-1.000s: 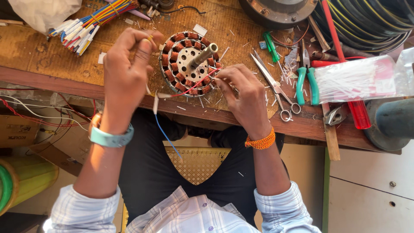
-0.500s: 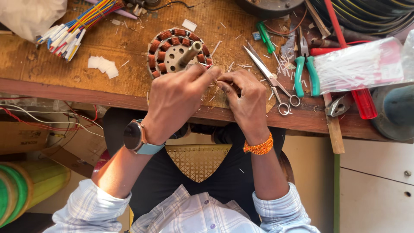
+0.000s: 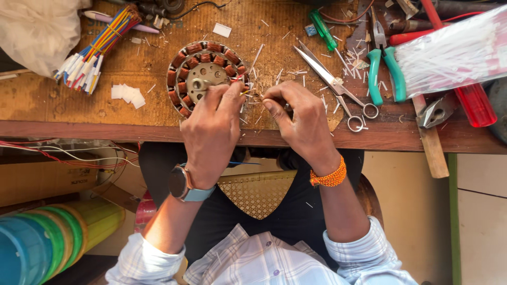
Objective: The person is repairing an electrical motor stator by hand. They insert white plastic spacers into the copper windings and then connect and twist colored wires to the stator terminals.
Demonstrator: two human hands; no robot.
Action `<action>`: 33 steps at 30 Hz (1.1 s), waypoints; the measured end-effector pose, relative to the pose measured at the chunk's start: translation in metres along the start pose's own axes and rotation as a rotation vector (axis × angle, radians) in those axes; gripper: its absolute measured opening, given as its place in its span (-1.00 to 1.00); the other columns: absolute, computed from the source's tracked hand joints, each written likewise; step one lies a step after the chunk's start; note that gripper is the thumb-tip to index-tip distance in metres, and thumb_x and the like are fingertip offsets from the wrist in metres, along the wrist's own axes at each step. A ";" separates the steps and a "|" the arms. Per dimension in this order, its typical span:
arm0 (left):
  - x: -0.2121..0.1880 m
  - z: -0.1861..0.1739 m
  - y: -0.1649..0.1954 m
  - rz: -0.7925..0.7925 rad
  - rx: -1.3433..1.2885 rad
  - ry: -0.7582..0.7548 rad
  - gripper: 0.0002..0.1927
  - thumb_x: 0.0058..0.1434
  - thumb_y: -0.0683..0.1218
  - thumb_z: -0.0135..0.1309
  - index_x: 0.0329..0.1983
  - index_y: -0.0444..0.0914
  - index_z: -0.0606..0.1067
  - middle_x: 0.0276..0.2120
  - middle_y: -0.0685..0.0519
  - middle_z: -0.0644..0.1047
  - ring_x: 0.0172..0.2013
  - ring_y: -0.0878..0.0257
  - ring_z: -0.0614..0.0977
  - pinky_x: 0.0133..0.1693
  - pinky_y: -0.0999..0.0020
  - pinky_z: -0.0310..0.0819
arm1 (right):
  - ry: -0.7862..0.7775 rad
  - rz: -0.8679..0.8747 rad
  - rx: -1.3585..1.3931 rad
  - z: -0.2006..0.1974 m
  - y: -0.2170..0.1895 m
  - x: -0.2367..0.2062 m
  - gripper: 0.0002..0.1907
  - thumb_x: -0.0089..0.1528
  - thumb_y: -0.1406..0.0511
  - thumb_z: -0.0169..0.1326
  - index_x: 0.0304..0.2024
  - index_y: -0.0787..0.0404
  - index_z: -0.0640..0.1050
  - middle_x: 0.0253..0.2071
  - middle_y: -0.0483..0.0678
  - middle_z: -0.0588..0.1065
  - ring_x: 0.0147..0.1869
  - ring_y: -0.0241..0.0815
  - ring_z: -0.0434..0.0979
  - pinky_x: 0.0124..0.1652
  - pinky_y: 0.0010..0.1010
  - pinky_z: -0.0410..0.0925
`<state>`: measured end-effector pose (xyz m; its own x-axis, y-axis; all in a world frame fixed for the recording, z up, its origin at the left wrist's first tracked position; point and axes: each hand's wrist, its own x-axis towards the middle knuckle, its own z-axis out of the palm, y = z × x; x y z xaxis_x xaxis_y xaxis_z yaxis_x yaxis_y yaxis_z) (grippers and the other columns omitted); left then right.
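Here both hands (image 3: 253, 119) pinch a thin wire (image 3: 252, 95) lying crosswise beside the flat-lying stator (image 3: 203, 74).

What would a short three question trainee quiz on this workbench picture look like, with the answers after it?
1. True or false: the left hand wears a wristwatch.
2. Which tool lies just right of the right hand? A) scissors B) a saw C) a tape measure
3. Fill in: the bundle of coloured wires lies to the ____ of the round copper-wound stator.

Key: 1 true. 2 A, the scissors. 3 left.
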<state>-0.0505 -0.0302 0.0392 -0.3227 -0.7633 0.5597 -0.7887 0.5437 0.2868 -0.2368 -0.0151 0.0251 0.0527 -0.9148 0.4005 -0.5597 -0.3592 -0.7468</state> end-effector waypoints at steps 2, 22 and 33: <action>0.000 -0.001 0.001 -0.002 -0.009 -0.007 -0.75 0.36 -0.14 0.20 0.09 -0.19 0.54 -0.10 0.10 0.53 -0.20 0.16 0.65 -0.24 0.28 0.54 | -0.007 -0.003 0.018 0.000 -0.001 0.000 -0.88 0.34 0.36 0.18 -0.15 0.31 0.56 -0.22 0.01 0.51 -0.16 -0.09 0.57 -0.13 -0.33 0.43; 0.005 0.007 -0.005 0.049 -0.067 0.017 -0.82 0.33 -0.13 0.24 -0.01 -0.15 0.60 -0.13 0.13 0.57 -0.29 0.20 0.68 -0.32 0.32 0.52 | 0.107 0.094 0.031 0.000 -0.002 0.000 -0.71 0.38 0.16 0.16 -0.17 0.30 0.56 -0.22 -0.06 0.50 -0.28 -0.26 0.45 -0.31 -0.43 0.33; 0.006 0.013 -0.011 0.022 -0.083 0.077 -0.86 0.35 -0.04 0.25 -0.11 -0.17 0.59 -0.19 0.14 0.60 -0.42 0.21 0.66 -0.37 0.33 0.51 | 0.064 -0.082 -0.176 0.000 -0.002 0.035 -0.70 0.44 0.15 0.12 -0.19 0.28 0.55 -0.23 -0.06 0.48 -0.23 -0.24 0.47 -0.29 -0.42 0.35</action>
<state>-0.0507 -0.0455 0.0291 -0.2955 -0.7237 0.6237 -0.7351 0.5892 0.3353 -0.2338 -0.0461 0.0400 0.0550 -0.8682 0.4932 -0.6920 -0.3893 -0.6080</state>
